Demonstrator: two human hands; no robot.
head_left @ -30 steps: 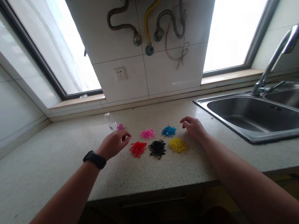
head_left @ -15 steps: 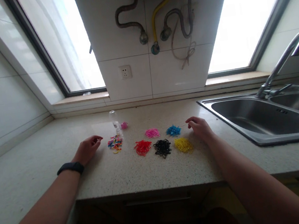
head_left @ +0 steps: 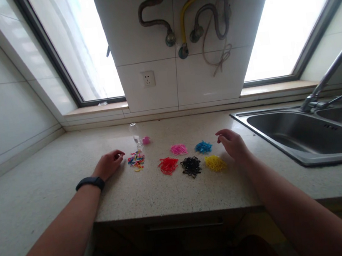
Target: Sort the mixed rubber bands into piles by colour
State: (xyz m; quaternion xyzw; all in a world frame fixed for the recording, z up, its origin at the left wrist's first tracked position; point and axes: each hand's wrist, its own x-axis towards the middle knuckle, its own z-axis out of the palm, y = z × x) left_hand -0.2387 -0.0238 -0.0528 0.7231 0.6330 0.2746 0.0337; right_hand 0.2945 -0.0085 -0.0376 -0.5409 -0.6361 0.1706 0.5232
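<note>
My left hand [head_left: 109,163], with a dark band on its wrist, rests on the counter [head_left: 155,199] with fingers loosely curled and nothing seen in them. Just right of it lies a mixed pile of small coloured pieces [head_left: 136,160]. Behind that pile stand a clear bottle [head_left: 135,134] and a pink cap [head_left: 146,140]. Piles of small rubber bands are sorted by colour: pink [head_left: 179,149], blue [head_left: 203,147], red [head_left: 168,166], black [head_left: 191,166] and yellow [head_left: 215,163]. My right hand [head_left: 232,143] is right of the blue and yellow piles, thumb and forefinger apart, holding nothing visible.
A steel double sink [head_left: 297,132] with a tap [head_left: 328,78] is set into the counter on the right. The tiled wall carries a socket [head_left: 148,79], pipes and a yellow hose [head_left: 189,6]. The counter's front edge runs below the piles.
The whole view has shifted, so most things appear slightly further right. My left hand is a little closer to the mixed pile; the right fingers have spread slightly. The piles stay put.
</note>
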